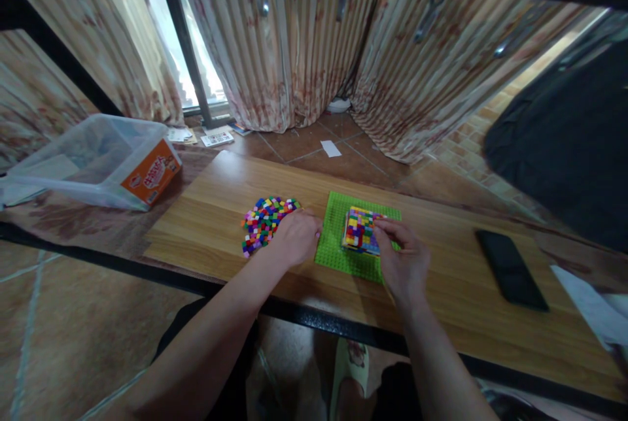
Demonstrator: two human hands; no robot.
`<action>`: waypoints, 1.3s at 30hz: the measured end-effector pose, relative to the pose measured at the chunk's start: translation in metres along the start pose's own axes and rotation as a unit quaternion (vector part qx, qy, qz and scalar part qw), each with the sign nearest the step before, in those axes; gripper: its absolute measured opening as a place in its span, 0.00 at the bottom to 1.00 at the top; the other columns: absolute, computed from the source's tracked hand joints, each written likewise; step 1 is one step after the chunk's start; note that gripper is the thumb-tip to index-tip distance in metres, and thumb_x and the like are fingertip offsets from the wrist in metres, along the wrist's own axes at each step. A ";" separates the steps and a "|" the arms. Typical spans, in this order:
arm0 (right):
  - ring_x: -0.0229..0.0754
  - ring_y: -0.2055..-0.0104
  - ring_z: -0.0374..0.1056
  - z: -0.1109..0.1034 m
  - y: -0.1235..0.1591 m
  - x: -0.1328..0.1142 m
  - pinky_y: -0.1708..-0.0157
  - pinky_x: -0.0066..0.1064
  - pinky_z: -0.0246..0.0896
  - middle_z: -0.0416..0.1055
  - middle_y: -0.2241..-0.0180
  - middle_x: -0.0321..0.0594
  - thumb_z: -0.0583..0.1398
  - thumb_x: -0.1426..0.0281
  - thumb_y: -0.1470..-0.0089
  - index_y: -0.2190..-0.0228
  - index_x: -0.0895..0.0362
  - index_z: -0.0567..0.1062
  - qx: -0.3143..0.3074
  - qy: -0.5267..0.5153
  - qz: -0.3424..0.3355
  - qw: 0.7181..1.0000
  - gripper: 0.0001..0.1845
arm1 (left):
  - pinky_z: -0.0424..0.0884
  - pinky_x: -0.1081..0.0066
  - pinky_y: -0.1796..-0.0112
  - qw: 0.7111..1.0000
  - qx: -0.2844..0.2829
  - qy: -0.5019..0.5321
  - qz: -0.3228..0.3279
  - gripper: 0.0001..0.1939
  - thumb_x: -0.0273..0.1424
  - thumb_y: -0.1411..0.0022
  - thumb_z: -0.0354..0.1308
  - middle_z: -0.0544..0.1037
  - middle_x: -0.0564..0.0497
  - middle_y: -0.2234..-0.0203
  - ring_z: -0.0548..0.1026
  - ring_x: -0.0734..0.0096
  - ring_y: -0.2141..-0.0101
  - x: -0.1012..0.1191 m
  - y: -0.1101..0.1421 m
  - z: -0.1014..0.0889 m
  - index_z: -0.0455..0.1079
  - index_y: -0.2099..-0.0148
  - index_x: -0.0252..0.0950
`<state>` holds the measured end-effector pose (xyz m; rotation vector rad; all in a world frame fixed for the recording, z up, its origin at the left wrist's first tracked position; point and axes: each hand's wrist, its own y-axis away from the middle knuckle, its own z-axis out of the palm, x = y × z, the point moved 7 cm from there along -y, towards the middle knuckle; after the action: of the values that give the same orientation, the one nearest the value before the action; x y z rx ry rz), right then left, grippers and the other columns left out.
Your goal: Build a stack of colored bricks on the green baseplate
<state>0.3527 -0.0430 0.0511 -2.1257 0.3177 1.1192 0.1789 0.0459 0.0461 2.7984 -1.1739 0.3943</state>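
Observation:
A low block built of many-coloured toy bricks point(360, 228) stands on the green studded baseplate point(330, 238). My right hand point(406, 257) is at the block's right side, thumb and forefinger pinched together at its top edge; whatever lies between the fingertips is hidden. Left of the baseplate, my left hand point(297, 238) hovers by its edge with the fingers curled closed. A tiny pinkish spot shows at those fingertips, too small to name. Behind and left of that hand spreads a heap of small loose bricks point(265, 221) in mixed colours.
Everything rests on a wooden board point(196, 212) with a dark front edge. A black phone point(510, 269) lies to the right, near white paper point(583, 297). A clear plastic bin point(98, 179) with an orange label stands at left. Striped curtains point(294, 48) hang behind.

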 end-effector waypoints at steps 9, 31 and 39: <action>0.44 0.55 0.73 0.000 0.006 -0.028 0.50 0.43 0.67 0.77 0.60 0.42 0.60 0.69 0.43 0.66 0.53 0.79 0.016 0.024 -0.090 0.996 0.07 | 0.68 0.68 0.61 0.983 0.013 0.183 0.006 0.11 0.26 0.38 0.52 0.77 0.47 0.68 0.74 0.67 0.66 -0.002 -0.004 0.000 0.76 0.64 0.33; 0.44 0.51 0.71 0.014 0.014 -0.045 0.49 0.43 0.66 0.75 0.57 0.40 0.60 0.67 0.42 0.64 0.50 0.79 -0.060 -0.020 -0.106 0.992 0.07 | 0.56 0.74 0.73 0.713 -0.079 0.693 -0.069 0.13 0.38 0.46 0.61 0.73 0.53 0.77 0.62 0.80 0.77 0.023 -0.003 0.016 0.76 0.67 0.31; 0.44 0.57 0.71 -0.014 -0.003 -0.016 0.54 0.41 0.66 0.75 0.61 0.42 0.60 0.66 0.43 0.66 0.53 0.80 -0.008 0.085 -0.070 0.994 0.08 | 0.59 0.75 0.71 0.797 -0.021 0.588 -0.133 0.10 0.31 0.44 0.58 0.75 0.53 0.75 0.64 0.78 0.75 -0.003 -0.005 0.018 0.78 0.64 0.31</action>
<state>0.3537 -0.0517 0.0707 -2.2243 0.2339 0.8662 0.1842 0.0479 0.0281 1.8713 -0.4329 1.6673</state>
